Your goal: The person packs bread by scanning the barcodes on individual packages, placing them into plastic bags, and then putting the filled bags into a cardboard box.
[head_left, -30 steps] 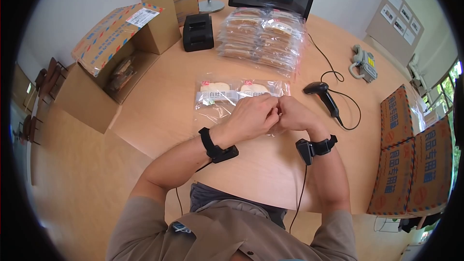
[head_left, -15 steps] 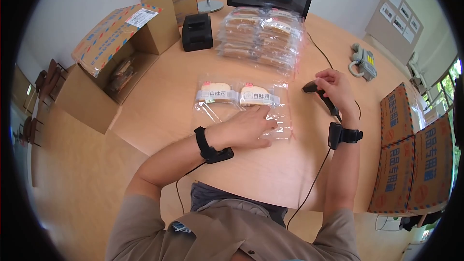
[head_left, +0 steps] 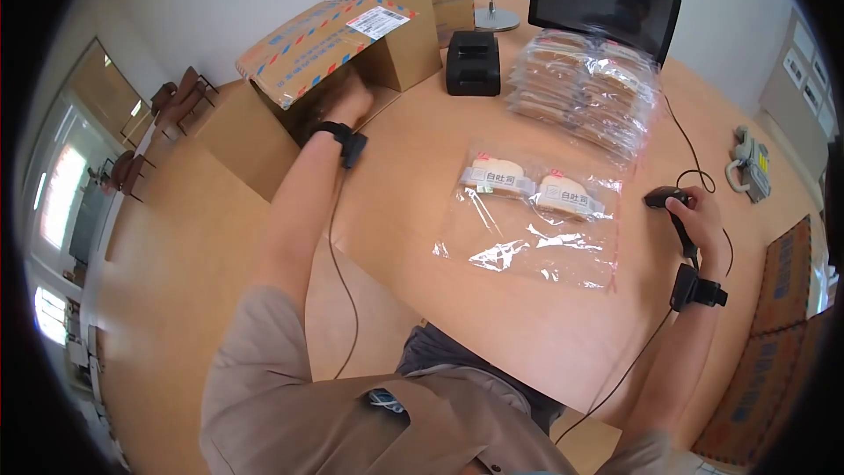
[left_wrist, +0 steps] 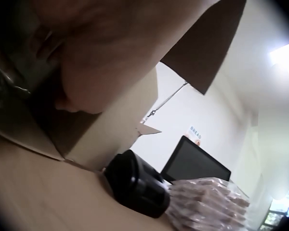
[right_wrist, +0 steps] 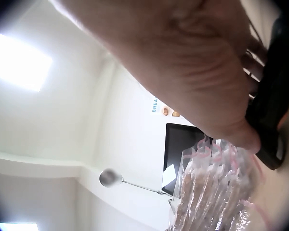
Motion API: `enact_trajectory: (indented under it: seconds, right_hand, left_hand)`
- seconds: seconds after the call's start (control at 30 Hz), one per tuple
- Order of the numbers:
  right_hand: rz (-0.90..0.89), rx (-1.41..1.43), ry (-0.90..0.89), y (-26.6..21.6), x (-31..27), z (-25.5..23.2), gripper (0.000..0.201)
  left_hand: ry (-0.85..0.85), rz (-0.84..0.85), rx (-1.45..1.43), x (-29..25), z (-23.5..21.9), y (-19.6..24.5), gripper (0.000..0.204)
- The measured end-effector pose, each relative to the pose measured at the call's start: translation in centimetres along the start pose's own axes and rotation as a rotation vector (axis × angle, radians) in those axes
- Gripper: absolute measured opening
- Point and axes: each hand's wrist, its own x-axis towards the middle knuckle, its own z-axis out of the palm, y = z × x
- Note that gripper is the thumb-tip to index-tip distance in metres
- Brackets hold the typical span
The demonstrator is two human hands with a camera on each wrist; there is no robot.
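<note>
My left hand [head_left: 348, 104] reaches inside the open cardboard box [head_left: 255, 127]; its fingers are in shadow there, and in the left wrist view the hand [left_wrist: 94, 57] is beside a clear plastic wrapping [left_wrist: 9, 77]. Whether it grips anything is unclear. My right hand [head_left: 703, 222] is curled round the black barcode scanner [head_left: 679, 215] on the table's right side; the right wrist view shows the thumb against the scanner [right_wrist: 272, 106]. Between the hands, a clear bag with two labelled bread slices [head_left: 497, 176] lies flat.
A stack of bagged bread [head_left: 580, 88] stands before the monitor [head_left: 605, 2]. A black printer [head_left: 473, 63] is beside the box. Another carton [head_left: 440, 4] stands behind. At right are a telephone [head_left: 749, 165], the scanner's cable and printed cartons [head_left: 778, 299].
My left hand has left the bread bag and gone into the box at the left. My right hand moved from the bag to the scanner and took hold of it. The head view has turned left.
</note>
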Motion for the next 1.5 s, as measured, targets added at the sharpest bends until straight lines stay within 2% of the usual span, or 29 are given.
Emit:
enact_trajectory:
  seconds: [0.03, 0.07, 0.13, 0.2, 0.23, 0.37, 0.47, 0.53, 0.67, 0.73, 0.77, 0.8, 0.87, 0.97, 1.07, 1.2, 1.27, 1.3, 1.33, 1.4, 1.43, 1.5]
  right_hand:
    - [0.005, 0.004, 0.003, -0.2, -0.1, 0.0, 0.042]
    - [-0.007, -0.042, -0.005, -0.6, -0.3, 0.1, 0.043]
    - [-0.016, -0.087, -0.015, -0.9, -0.5, 0.3, 0.044]
    - [0.005, -0.011, -0.025, -1.0, -0.6, 0.5, 0.043]
    - [0.004, -0.013, -0.028, -0.7, -0.4, 0.7, 0.043]
    - [0.0, 0.002, -0.023, -0.8, -0.2, 1.1, 0.043]
    - [0.022, 0.041, -0.031, -1.2, -0.3, 1.2, 0.043]
    - [0.028, 0.055, -0.017, -1.4, -0.7, 1.2, 0.043]
    - [0.002, 0.04, 0.021, -1.6, -0.9, 1.2, 0.041]
    - [-0.004, 0.021, 0.037, -1.0, -0.6, 1.3, 0.04]
    - [0.017, 0.01, -0.02, -0.7, -0.4, 1.3, 0.041]
    - [0.038, -0.001, -0.074, -0.4, -0.2, 1.1, 0.041]
    - [0.058, -0.088, -0.084, -0.4, -0.2, 1.1, 0.039]
    - [0.052, -0.119, -0.09, 0.6, 0.3, 1.6, 0.036]
    - [0.096, -0.046, -0.121, 0.7, 0.4, 1.6, 0.036]
    - [0.162, 0.025, -0.144, 0.2, 0.0, 1.6, 0.036]
    - [0.175, 0.059, -0.14, 0.1, -0.1, 1.6, 0.034]
    - [0.179, 0.061, -0.136, 0.3, 0.0, 1.7, 0.034]
    - [0.138, 0.091, -0.123, 0.5, 0.0, 1.9, 0.029]
    - [0.101, 0.125, -0.109, 0.7, 0.1, 2.2, 0.024]
    - [0.107, 0.12, -0.121, 0.6, 0.1, 2.1, 0.024]
    - [0.113, 0.116, -0.133, 0.3, 0.0, 1.9, 0.024]
  left_hand:
    - [0.062, 0.031, 0.165, 0.9, 0.0, -2.5, 0.052]
    - [0.062, 0.037, 0.166, 1.8, 0.4, -4.6, 0.052]
    - [0.02, -0.098, 0.36, 3.3, 1.6, -7.9, 0.048]
    - [0.008, -0.1, 0.299, 4.3, 3.2, -10.5, 0.041]
    - [-0.005, -0.104, 0.236, 3.9, 3.1, -10.4, 0.035]
    - [0.018, -0.109, 0.187, 2.8, 2.3, -9.4, 0.033]
    - [0.073, -0.114, 0.185, 2.4, 1.6, -7.7, 0.035]
    - [0.375, -0.066, 0.036, 2.0, 1.2, -6.3, 0.04]
    - [0.401, -0.054, 0.029, 0.3, -2.1, -0.1, 0.042]
    - [0.111, 0.12, -0.837, -0.7, -2.5, 2.1, 0.044]
    - [-0.012, 0.036, -1.034, -4.4, -5.0, 5.5, 0.042]
    - [-0.03, 0.042, -1.046, -6.2, -5.5, 7.3, 0.042]
    - [-0.387, 0.168, -1.286, -8.7, -5.5, 10.6, 0.036]
    - [-0.657, 0.296, -1.362, -12.8, -5.5, 15.7, 0.033]
    - [-0.791, 0.394, -1.281, -15.3, -3.1, 19.4, 0.036]
    - [-0.811, 0.466, -1.182, -18.8, -1.8, 22.9, 0.034]
    - [-0.768, 0.54, -1.286, -19.4, -0.4, 23.8, 0.034]
    - [-0.813, 0.629, -1.332, -18.4, 1.5, 23.4, 0.031]
    - [-0.818, 0.632, -1.329, -18.8, 1.6, 23.7, 0.031]
    - [-0.573, 0.778, -1.428, -19.8, 1.8, 24.2, 0.033]
    - [-0.576, 0.781, -1.424, -19.6, 2.5, 24.0, 0.033]
    - [-0.337, 0.979, -1.087, -18.8, 4.1, 23.3, 0.034]
